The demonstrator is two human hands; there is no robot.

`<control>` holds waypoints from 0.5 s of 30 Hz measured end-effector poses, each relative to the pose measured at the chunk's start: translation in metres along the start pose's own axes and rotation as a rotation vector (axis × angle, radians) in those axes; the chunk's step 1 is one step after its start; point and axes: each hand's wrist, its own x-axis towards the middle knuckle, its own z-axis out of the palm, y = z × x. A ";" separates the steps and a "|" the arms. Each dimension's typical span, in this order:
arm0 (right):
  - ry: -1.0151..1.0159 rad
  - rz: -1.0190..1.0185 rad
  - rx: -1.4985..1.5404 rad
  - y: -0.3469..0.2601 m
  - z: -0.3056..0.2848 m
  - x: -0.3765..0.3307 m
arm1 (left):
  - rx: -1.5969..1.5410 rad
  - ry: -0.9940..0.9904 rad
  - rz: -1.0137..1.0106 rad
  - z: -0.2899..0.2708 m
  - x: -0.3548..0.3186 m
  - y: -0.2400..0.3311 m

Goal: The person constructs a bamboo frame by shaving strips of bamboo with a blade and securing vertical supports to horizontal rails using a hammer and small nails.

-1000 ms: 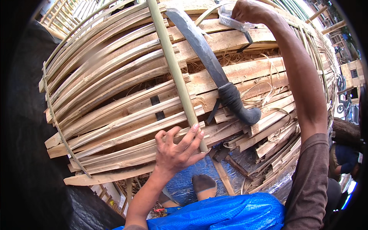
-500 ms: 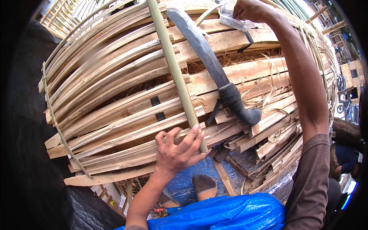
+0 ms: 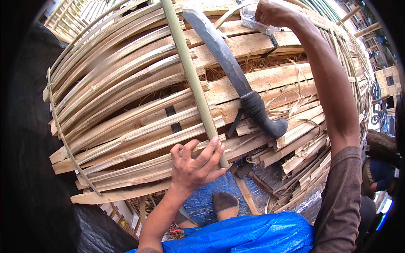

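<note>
One hand steadies the pole, the other is at the tub

On my feed, the round pole [image 3: 187, 59] lies aslant over the inner ends of the pale slats [image 3: 126, 173], its near end between the fingers and thumb of the left hand [image 3: 194, 166]. The remaining fingers bend loosely over the wood. I judge the step in hand to be steadying the pole while fetching something from the clear tub [image 3: 249, 21]; the next move seems to call for a firm left hold and a clean pick.

The pole looks straight-grained, smooth and greenish tan. The right hand [image 3: 275, 13] curls down at the tub; I can't tell whether it pinches anything. Between pole and right forearm, a big dark-bladed knife [image 3: 221, 50] rests on planks [image 3: 261, 80]. Nearest the camera, I see blue sheeting [image 3: 249, 234].
</note>
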 end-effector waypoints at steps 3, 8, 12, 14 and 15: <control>0.001 0.004 0.000 0.001 0.000 -0.001 | 0.000 0.005 -0.001 0.001 0.000 0.000; 0.005 0.001 0.000 -0.003 -0.001 0.000 | -0.004 0.009 -0.002 0.000 0.000 0.000; -0.005 0.005 -0.008 -0.004 -0.006 0.001 | -0.008 0.014 0.001 -0.002 0.002 0.001; -0.009 0.011 -0.011 -0.004 -0.007 0.001 | -0.010 0.013 0.004 -0.002 0.002 0.001; -0.011 0.015 -0.015 -0.004 -0.008 0.001 | -0.013 0.015 0.006 -0.001 0.003 0.001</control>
